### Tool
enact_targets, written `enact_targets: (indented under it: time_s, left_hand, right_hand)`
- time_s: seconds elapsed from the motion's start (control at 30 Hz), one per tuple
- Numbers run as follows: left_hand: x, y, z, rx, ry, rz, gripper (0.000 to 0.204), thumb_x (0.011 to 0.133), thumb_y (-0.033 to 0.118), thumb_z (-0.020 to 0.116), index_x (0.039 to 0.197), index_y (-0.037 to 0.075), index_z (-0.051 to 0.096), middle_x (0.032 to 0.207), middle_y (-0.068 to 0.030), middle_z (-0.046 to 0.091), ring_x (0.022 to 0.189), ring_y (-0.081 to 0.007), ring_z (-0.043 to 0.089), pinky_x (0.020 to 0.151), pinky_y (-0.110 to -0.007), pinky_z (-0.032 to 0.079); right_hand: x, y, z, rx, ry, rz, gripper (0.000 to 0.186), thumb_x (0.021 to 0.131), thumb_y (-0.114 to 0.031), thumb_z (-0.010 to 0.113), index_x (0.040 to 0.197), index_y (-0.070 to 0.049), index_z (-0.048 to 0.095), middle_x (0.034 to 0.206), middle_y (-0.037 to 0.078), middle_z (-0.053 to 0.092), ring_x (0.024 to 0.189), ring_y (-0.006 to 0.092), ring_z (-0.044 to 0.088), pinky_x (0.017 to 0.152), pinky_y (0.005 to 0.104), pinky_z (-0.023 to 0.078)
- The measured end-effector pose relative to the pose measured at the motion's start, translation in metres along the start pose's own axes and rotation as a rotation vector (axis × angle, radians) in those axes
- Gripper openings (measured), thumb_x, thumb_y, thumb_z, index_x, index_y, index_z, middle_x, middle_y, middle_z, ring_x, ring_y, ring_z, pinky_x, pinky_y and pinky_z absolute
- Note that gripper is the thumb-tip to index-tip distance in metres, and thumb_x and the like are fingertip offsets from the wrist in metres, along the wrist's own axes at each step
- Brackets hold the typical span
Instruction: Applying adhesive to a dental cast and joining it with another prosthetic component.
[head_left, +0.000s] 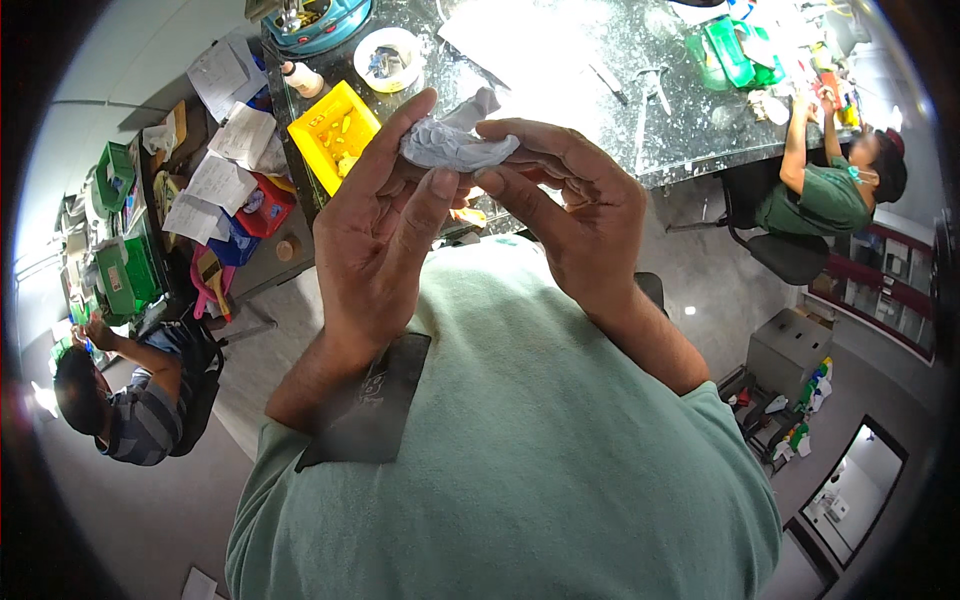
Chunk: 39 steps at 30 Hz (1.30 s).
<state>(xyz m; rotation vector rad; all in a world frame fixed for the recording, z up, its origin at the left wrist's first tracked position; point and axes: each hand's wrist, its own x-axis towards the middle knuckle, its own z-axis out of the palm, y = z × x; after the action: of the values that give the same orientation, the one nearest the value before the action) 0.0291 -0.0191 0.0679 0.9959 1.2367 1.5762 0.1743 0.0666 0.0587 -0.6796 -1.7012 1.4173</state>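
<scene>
A crumpled piece of white, cloth-like material (455,145) is held up in front of me, above the near edge of the table. My left hand (375,210) pinches its left side between thumb and fingers. My right hand (580,195) grips its right end with thumb and forefinger. Whether anything lies inside the folds, I cannot tell. Just beyond my left hand stands a yellow tray (310,135) with small yellowish bits in it. A dark flat piece (375,410) lies against my shirt beside my left wrist.
The dark speckled table (690,130) carries a white round tub (388,60), a small bottle (302,78), a blue container (318,28), a caliper-like metal tool (652,90) and green trays (730,50). One person (825,190) sits at the right, another (140,395) at the left.
</scene>
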Motion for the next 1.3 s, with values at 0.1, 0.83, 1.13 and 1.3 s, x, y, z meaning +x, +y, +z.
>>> enact_targets:
  time_s: [0.1,0.83,1.13,1.3]
  left_hand:
    - [0.001,0.001,0.001,0.008,0.011,-0.010,0.048,0.099,0.011,0.051,0.141,-0.007,0.035,0.119,-0.0182,0.061,0.111,-0.0170,0.058,0.093,-0.028,0.047]
    - [0.002,-0.004,-0.008,-0.247,-0.131,-0.048,0.055,0.092,0.017,0.057,0.138,-0.008,0.040,0.116,-0.0172,0.063,0.104,-0.0188,0.062,0.092,-0.030,0.049]
    - [0.004,0.004,-0.007,-0.220,-0.274,0.009,0.064,0.089,0.026,0.051,0.139,-0.010,0.037,0.138,-0.0234,0.047,0.119,-0.0226,0.054,0.100,-0.035,0.043]
    - [0.003,0.001,-0.003,-0.306,-0.234,-0.052,0.062,0.088,0.031,0.039,0.137,-0.007,0.040,0.138,-0.0190,0.048,0.115,-0.0193,0.055,0.094,-0.031,0.045]
  right_hand:
    - [0.000,-0.003,-0.002,-0.003,-0.035,0.016,0.031,0.085,-0.001,0.068,0.115,0.004,0.062,0.106,0.012,0.068,0.092,0.0170,0.068,0.082,0.0285,0.055]
    - [0.002,-0.002,-0.006,-0.452,0.011,-0.520,0.032,0.077,-0.016,0.078,0.106,-0.005,0.069,0.086,0.008,0.071,0.070,0.0171,0.069,0.060,0.0285,0.055]
    - [-0.013,-0.023,-0.010,-0.582,-0.058,-0.649,0.040,0.071,-0.019,0.082,0.105,-0.004,0.068,0.080,0.004,0.070,0.064,0.0095,0.066,0.051,0.0232,0.052]
    - [-0.014,-0.021,-0.007,-0.578,-0.107,-0.641,0.038,0.073,-0.016,0.082,0.105,-0.001,0.067,0.082,0.006,0.072,0.060,0.0107,0.067,0.049,0.0236,0.052]
